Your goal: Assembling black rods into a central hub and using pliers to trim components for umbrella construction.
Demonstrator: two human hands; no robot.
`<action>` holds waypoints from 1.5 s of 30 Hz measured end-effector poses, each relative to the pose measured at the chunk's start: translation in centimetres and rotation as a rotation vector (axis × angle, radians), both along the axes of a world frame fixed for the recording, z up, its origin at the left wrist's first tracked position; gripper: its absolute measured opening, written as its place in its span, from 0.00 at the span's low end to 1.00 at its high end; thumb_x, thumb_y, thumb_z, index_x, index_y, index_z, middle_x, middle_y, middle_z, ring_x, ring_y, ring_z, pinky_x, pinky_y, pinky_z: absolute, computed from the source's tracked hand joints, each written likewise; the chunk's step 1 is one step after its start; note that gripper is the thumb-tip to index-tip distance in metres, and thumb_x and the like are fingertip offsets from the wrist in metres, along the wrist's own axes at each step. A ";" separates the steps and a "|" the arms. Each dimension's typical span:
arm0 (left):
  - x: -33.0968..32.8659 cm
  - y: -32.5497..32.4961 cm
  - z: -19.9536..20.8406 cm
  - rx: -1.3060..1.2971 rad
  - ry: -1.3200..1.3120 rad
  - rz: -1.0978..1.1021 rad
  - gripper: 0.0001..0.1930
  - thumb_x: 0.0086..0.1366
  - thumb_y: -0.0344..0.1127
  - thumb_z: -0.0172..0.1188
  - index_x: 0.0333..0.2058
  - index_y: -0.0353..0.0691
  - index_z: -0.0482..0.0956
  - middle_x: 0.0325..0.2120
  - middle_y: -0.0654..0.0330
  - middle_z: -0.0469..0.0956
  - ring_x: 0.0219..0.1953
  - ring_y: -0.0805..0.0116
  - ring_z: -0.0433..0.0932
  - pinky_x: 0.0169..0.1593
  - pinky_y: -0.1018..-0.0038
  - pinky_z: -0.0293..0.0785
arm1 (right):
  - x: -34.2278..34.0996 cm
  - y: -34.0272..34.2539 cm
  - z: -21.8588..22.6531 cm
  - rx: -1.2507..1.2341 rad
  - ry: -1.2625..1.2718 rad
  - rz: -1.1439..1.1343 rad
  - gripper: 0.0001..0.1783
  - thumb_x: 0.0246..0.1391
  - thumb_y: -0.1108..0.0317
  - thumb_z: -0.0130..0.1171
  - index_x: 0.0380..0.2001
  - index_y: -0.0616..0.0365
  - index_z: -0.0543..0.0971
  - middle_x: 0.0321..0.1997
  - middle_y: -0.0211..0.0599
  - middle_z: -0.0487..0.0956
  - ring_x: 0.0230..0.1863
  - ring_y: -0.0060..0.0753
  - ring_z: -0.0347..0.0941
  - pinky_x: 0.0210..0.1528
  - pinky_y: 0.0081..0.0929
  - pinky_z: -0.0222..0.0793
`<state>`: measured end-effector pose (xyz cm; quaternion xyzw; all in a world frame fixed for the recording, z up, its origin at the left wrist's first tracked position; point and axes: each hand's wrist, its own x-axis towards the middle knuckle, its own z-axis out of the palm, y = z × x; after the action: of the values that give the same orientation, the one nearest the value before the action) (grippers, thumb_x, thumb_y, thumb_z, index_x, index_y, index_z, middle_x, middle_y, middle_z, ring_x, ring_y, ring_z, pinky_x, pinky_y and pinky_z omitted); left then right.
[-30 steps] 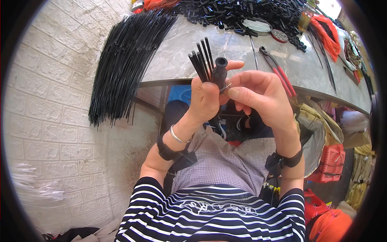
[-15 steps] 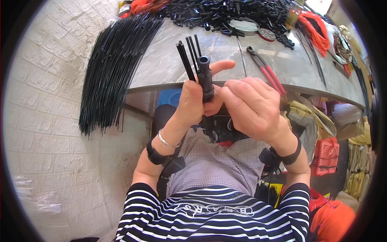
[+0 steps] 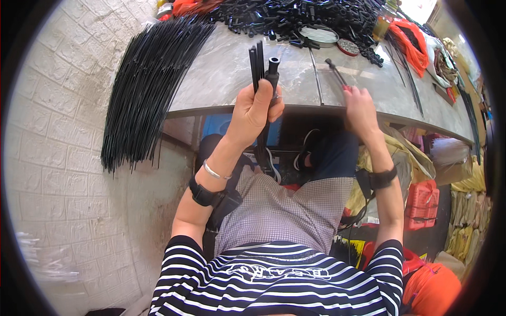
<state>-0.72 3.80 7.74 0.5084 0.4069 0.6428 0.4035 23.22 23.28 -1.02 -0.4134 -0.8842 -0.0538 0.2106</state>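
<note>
My left hand (image 3: pixel 251 111) is closed around a few thin black rods (image 3: pixel 255 64) and a short black tube (image 3: pixel 272 79) with a round open end. Rods and tube point upward, held close together above the near edge of the table. Below my fist, the dark lower ends of the rods hang down over my lap. Off to the right, my right hand (image 3: pixel 360 109) grips the red handles of a pair of pincers (image 3: pixel 335 72). Their dark metal jaws point away from me over the tabletop, and the handles are mostly hidden by my fingers.
A large sheaf of long black rods (image 3: pixel 153 95) overhangs the grey table (image 3: pixel 211 79) on the left. Along the back lies a heap of small black tubes (image 3: pixel 290 18). Nearby are a dish of white pieces (image 3: pixel 319 35), a small round tin (image 3: pixel 348 47) and an orange bag (image 3: pixel 414 45).
My right hand has left the tube and moved right onto the pincers, which have turned slightly. My left hand, with rods and tube, has shifted a little up.
</note>
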 end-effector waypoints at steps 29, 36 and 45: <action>1.8 -2.9 1.1 -0.022 0.067 -0.058 0.53 0.50 0.83 0.30 0.40 0.28 0.70 0.10 0.74 0.62 0.11 0.90 0.51 0.16 0.89 0.43 | 3.8 -16.0 13.2 -1.828 0.550 0.650 0.24 0.57 0.61 0.52 0.47 0.74 0.68 0.25 0.49 0.77 0.17 0.33 0.74 0.15 0.24 0.70; 2.2 -2.7 1.1 -0.043 0.023 -0.119 0.55 0.48 0.85 0.29 0.40 0.29 0.70 0.10 0.74 0.61 0.12 0.90 0.52 0.17 0.90 0.44 | 4.3 -15.9 12.5 -1.926 0.600 0.667 0.23 0.59 0.61 0.51 0.46 0.74 0.67 0.22 0.52 0.77 0.13 0.35 0.73 0.12 0.25 0.68; 1.9 -1.2 0.7 -0.113 0.011 -0.088 0.57 0.42 0.87 0.30 0.40 0.30 0.70 0.15 0.71 0.66 0.16 0.88 0.58 0.18 0.91 0.48 | 4.2 -14.9 13.7 -1.928 0.544 0.636 0.19 0.61 0.67 0.45 0.50 0.72 0.67 0.33 0.53 0.79 0.26 0.41 0.80 0.22 0.27 0.78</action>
<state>1.21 2.57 8.49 0.5056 0.4219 0.5978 0.4572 27.46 8.39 12.63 -0.1527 -0.5432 0.8255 -0.0117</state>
